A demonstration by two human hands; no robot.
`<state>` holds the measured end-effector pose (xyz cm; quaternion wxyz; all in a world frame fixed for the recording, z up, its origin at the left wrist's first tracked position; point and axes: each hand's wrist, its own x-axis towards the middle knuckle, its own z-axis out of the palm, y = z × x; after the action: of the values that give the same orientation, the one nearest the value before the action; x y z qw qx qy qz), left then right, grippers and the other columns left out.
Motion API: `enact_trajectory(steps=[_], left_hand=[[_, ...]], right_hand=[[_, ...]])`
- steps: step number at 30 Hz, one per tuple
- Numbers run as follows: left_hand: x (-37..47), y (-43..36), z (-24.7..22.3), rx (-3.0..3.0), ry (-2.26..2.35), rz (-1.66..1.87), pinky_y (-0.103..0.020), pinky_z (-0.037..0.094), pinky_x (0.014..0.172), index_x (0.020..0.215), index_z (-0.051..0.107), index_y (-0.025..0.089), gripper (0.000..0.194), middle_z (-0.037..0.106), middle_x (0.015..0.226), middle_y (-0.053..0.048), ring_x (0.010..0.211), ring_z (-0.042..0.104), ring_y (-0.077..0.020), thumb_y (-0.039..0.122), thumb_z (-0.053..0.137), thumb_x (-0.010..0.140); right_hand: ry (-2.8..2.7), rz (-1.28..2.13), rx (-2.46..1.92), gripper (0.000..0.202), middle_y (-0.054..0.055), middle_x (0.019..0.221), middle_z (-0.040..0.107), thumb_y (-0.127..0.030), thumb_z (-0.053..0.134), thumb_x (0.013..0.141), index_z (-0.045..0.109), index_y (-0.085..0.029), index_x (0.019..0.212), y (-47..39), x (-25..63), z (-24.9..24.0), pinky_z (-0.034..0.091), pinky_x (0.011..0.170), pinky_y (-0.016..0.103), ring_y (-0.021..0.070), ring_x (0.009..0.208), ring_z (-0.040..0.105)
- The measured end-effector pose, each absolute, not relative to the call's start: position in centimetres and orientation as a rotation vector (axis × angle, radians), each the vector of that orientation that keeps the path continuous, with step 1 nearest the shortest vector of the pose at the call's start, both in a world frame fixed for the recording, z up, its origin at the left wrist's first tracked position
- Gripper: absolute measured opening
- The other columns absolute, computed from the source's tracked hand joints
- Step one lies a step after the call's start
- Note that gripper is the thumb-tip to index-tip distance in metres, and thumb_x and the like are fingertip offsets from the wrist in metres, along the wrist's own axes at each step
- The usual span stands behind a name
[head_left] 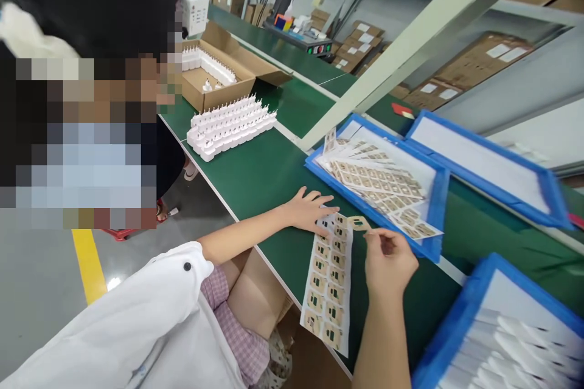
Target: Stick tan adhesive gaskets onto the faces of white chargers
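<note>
A long sheet of tan stickers [328, 282] lies on the green bench, its near end reaching past the bench edge. My left hand [310, 211] rests on the sheet's far end with its fingers spread. Between the thumb and forefinger of my right hand [390, 258] is one tan sticker [358, 223] with dark cut-outs. It is held just right of the sheet's far end, in front of a blue-edged tray [438, 243]. More sticker sheets [376, 176] lie overlapping in that tray.
White pieces with pins [232, 124] stand in rows on the bench, near an open cardboard box [214, 94]. Another blue-edged tray [483, 155] lies behind; one at lower right holds white parts [515, 346]. A slanted metal post [410, 48] crosses above. Someone sits at left.
</note>
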<state>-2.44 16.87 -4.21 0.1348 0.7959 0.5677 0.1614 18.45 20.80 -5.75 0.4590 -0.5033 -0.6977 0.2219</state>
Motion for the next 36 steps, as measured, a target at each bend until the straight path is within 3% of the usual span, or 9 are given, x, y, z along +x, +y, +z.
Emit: enact_trajectory(steps=[3, 5, 7, 11, 17, 21, 25, 30, 36], left_hand=[[-4.9, 13.4, -3.3, 2.238, 1.86, 0.716, -0.061, 0.029, 0.123, 0.157, 0.043, 0.016, 0.074, 0.041, 0.164, -0.019, 0.15, 0.036, -0.0369, 0.06, 0.053, 0.099], [-7.9, 10.2, -3.1, 1.973, 2.284, 1.141, -0.055, 0.037, 0.119, 0.143, 0.058, 0.021, 0.052, 0.053, 0.152, -0.015, 0.138, 0.047, -0.0334, 0.051, 0.053, 0.101], [-11.3, 7.3, -3.0, 1.511, 2.714, 1.351, -0.055, 0.039, 0.116, 0.14, 0.057, 0.018, 0.044, 0.055, 0.146, -0.018, 0.136, 0.047, -0.0351, 0.036, 0.056, 0.1], [-16.9, 4.9, -2.7, 1.097, 3.001, 1.128, -0.054, 0.041, 0.114, 0.151, 0.042, 0.007, 0.06, 0.041, 0.156, -0.026, 0.141, 0.041, -0.0399, 0.024, 0.057, 0.095], [-19.3, 5.6, -2.1, 1.08, 2.966, 1.069, -0.057, 0.047, 0.105, 0.144, 0.05, 0.007, 0.054, 0.061, 0.134, -0.024, 0.127, 0.051, -0.0417, 0.01, 0.051, 0.09], [-19.3, 5.0, -2.0, 1.161, 2.879, 1.084, -0.053, 0.049, 0.103, 0.13, 0.06, 0.009, 0.042, 0.062, 0.128, -0.021, 0.123, 0.054, -0.0399, 0.007, 0.051, 0.09], [-17.6, 4.2, -2.5, 1.356, 2.67, 1.134, -0.043, 0.051, 0.106, 0.119, 0.066, 0.015, 0.028, 0.065, 0.121, -0.013, 0.118, 0.06, -0.0302, 0.014, 0.06, 0.092], [-14.3, 3.8, -3.7, 1.612, 2.32, 1.123, -0.025, 0.056, 0.087, 0.125, 0.065, 0.022, 0.032, 0.066, 0.104, -0.001, 0.093, 0.067, -0.015, 0.021, 0.065, 0.092], [-14.2, 4.7, -3.6, 1.697, 2.234, 0.955, -0.04, 0.052, 0.103, 0.132, 0.06, 0.021, 0.053, 0.061, 0.119, -0.009, 0.113, 0.063, -0.0277, 0.03, 0.077, 0.083]], right_hand=[[-1.556, 0.69, -1.222, 0.035, 0.002, 0.069, 0.063, -0.057, 0.066, 0.075, 0.06, -0.022, 0.077, 20.8, 17.9, -6.1, 0.053, 0.072, 0.041, 0.021, 0.067, 0.061], [-1.492, 0.8, -1.202, 0.036, 0.0, 0.067, 0.062, -0.057, 0.069, 0.071, 0.06, -0.022, 0.074, 20.8, 17.4, -6.4, 0.052, 0.069, 0.039, 0.0189, 0.063, 0.06], [-1.459, 0.912, -1.189, 0.036, -0.001, 0.065, 0.063, -0.056, 0.074, 0.067, 0.062, -0.022, 0.072, 20.7, 17.0, -6.5, 0.051, 0.068, 0.037, 0.0176, 0.061, 0.06], [-1.463, 1.069, -1.19, 0.037, -0.001, 0.06, 0.063, -0.051, 0.083, 0.059, 0.067, -0.02, 0.071, 20.1, 16.2, -6.2, 0.048, 0.062, 0.034, 0.017, 0.057, 0.058], [-1.458, 1.085, -1.177, 0.044, -0.001, 0.056, 0.062, -0.057, 0.086, 0.054, 0.066, -0.02, 0.067, 19.9, 15.9, -5.3, 0.047, 0.059, 0.034, 0.0164, 0.055, 0.056], [-1.443, 1.087, -1.172, 0.046, -0.001, 0.058, 0.063, -0.058, 0.086, 0.054, 0.066, -0.02, 0.068, 19.7, 16.1, -4.8, 0.047, 0.06, 0.034, 0.0161, 0.056, 0.057], [-1.406, 1.12, -1.158, 0.047, -0.001, 0.057, 0.062, -0.057, 0.089, 0.05, 0.066, -0.019, 0.068, 19.4, 15.7, -4.3, 0.046, 0.059, 0.033, 0.0157, 0.056, 0.056], [-1.305, 1.192, -1.122, 0.048, -0.002, 0.058, 0.06, -0.056, 0.089, 0.05, 0.062, -0.02, 0.065, 18.8, 14.9, -2.5, 0.046, 0.055, 0.031, 0.0136, 0.054, 0.054], [-1.161, 1.283, -1.131, 0.042, 0.0, 0.064, 0.062, -0.051, 0.092, 0.057, 0.067, -0.02, 0.067, 12.2, 18.0, -0.3, 0.049, 0.056, 0.028, 0.013, 0.058, 0.056]])
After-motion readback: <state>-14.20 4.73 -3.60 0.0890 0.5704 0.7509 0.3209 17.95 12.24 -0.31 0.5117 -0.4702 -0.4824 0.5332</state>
